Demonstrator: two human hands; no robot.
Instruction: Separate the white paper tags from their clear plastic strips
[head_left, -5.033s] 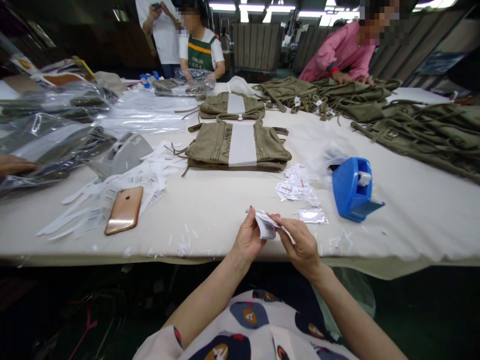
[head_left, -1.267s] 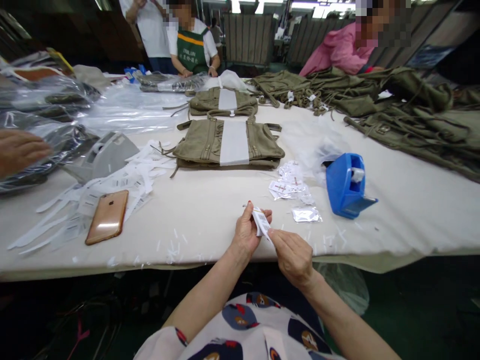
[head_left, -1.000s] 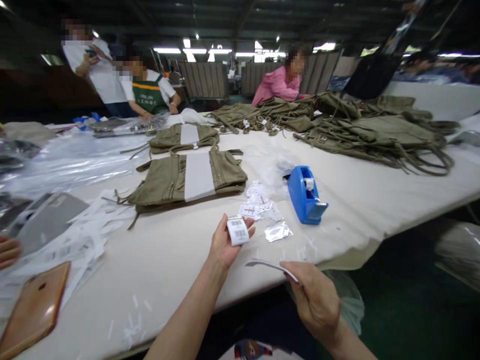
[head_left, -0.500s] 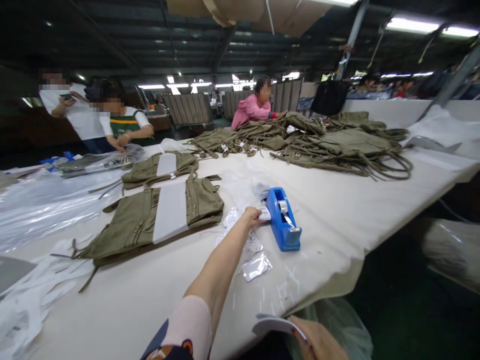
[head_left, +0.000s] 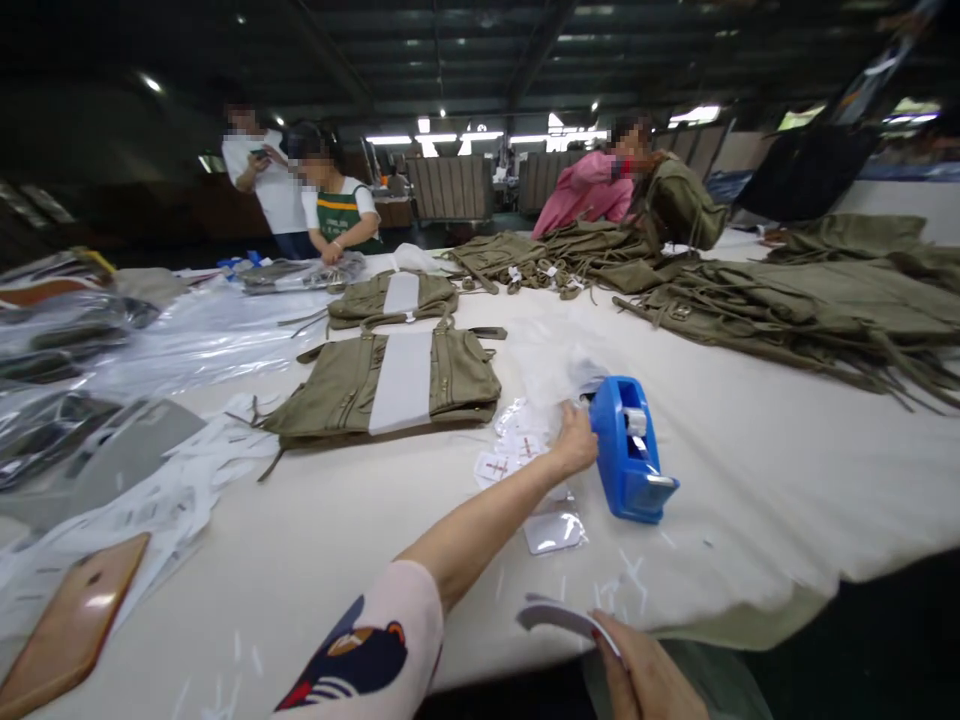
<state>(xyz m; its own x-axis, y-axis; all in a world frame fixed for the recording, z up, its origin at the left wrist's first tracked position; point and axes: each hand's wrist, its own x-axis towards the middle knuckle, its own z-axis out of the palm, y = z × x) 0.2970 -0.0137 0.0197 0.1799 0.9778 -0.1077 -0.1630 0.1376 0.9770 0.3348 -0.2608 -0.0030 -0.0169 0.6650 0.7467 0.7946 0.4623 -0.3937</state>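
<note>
My left hand (head_left: 576,440) reaches across the table to the left side of a blue tape dispenser (head_left: 621,450). Its fingers are curled, and whatever they hold is hidden. Beneath and beside that wrist lie white tags with a reddish mark (head_left: 501,466) and a clear packet with a white card (head_left: 553,531). At the table's near edge, my right hand (head_left: 649,670) pinches a bent white card (head_left: 566,617). Beyond my left forearm lies a folded olive-green canvas bag (head_left: 322,395) with a white paper band (head_left: 403,383) around it.
A second banded bag (head_left: 352,305) lies behind. Olive bags (head_left: 810,300) are heaped at right. Clear plastic bags (head_left: 202,325), a phone (head_left: 75,620) and white paper strips (head_left: 172,500) lie at left. Across the table, a person in pink (head_left: 585,190) handles a bag; two others stand at left.
My view has swung left, bringing the phone into sight. The white tag earlier visible in my left hand is now hidden. The person in pink has lifted an olive bag.
</note>
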